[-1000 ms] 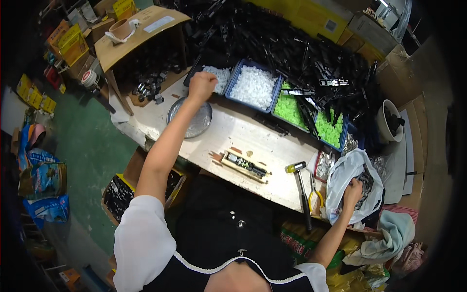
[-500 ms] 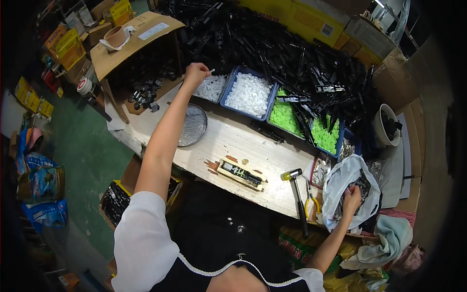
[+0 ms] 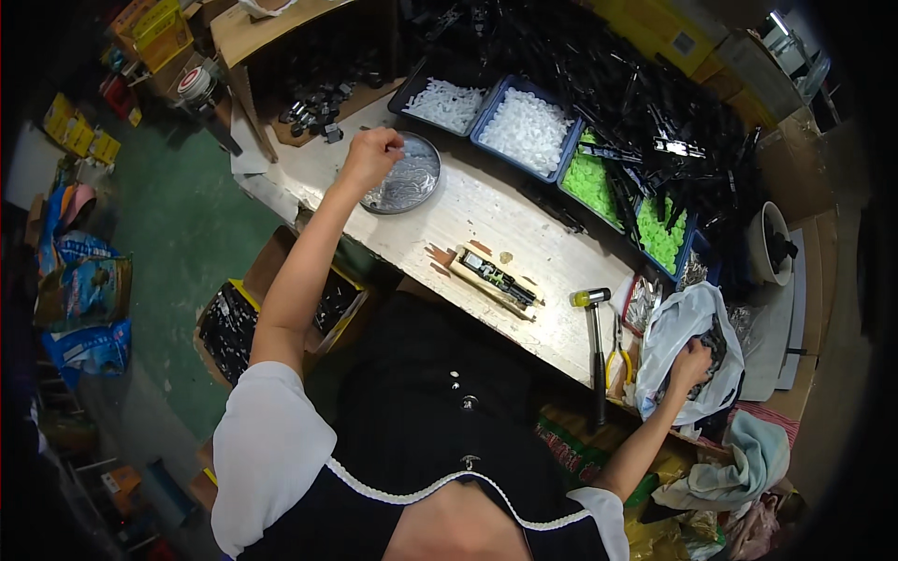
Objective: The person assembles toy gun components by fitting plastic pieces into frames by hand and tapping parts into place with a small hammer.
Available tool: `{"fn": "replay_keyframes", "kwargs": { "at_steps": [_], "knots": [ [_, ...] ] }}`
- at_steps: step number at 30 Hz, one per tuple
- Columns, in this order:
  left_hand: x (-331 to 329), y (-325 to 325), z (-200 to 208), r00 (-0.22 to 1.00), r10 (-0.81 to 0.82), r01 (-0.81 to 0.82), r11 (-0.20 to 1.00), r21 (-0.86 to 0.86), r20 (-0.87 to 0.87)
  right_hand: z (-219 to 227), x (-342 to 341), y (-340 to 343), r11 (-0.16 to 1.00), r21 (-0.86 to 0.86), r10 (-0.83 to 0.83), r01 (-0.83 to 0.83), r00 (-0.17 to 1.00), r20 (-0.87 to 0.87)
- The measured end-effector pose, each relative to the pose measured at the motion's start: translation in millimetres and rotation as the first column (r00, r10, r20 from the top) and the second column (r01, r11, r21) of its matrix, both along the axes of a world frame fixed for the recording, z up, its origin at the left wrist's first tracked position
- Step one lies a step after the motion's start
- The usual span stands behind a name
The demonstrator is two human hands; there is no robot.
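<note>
My left hand (image 3: 370, 159) is over a round metal tin (image 3: 437, 179) that holds a clear, shiny grease-like substance. Its fingertips are pinched on a small white plastic piece, mostly hidden now. Far to the right, my right hand (image 3: 690, 365) reaches into a white plastic bag (image 3: 660, 348) of small dark metal parts. Those fingers are curled, and whatever they grip is hidden. Between my hands, a light-coloured block fixture (image 3: 524, 314) lies on the table with a black and silver slide-like mechanism (image 3: 496, 275) set in it.
A yellow-headed mallet (image 3: 596, 355) and yellow-handled pliers (image 3: 617, 360) lie beside the bag. Blue trays hold white pieces (image 3: 526, 131) and green pieces (image 3: 587, 187). Behind them rises a heap of black mechanisms (image 3: 599, 70). A cardboard box (image 3: 281, 33) stands at the far left.
My left hand has moved from the tray of white pieces back toward me, over the tin. My right hand stays in the bag, its fingers deeper among the parts. The whole view has shifted.
</note>
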State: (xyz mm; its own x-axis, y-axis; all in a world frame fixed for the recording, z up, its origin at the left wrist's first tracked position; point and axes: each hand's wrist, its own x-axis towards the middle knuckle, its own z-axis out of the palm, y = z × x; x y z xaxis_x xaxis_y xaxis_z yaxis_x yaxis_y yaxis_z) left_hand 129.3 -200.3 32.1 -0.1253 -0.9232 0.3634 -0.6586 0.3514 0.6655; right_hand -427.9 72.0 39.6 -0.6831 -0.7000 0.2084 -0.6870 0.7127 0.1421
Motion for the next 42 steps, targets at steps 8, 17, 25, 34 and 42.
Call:
{"fn": "replay_keyframes", "kwargs": {
  "at_steps": [8,17,25,34,42],
  "knots": [
    [-30,-14,-25,0.975,0.003,0.044,0.977,-0.209,0.223,21,10,21,0.854,-0.52,0.025,0.011,0.998,0.062],
    [-27,-13,-15,0.999,0.032,-0.032,0.999,0.014,-0.024,33,74,2,0.569,-0.821,0.439,-0.049,0.862,0.252],
    [-35,-13,-25,0.999,0.019,-0.023,0.991,-0.134,-0.028,33,179,-61,0.494,-0.727,0.8,-0.476,0.576,0.166],
    [-30,-1,-21,0.983,0.037,-0.004,0.984,-0.178,0.182,21,210,-65,0.505,-0.765,0.833,-0.4,0.459,0.31],
    [-58,85,21,0.567,0.053,0.422,0.838,0.345,-0.822,25,265,-93,0.409,-0.885,0.908,-0.221,0.002,0.419]
  ]
}}
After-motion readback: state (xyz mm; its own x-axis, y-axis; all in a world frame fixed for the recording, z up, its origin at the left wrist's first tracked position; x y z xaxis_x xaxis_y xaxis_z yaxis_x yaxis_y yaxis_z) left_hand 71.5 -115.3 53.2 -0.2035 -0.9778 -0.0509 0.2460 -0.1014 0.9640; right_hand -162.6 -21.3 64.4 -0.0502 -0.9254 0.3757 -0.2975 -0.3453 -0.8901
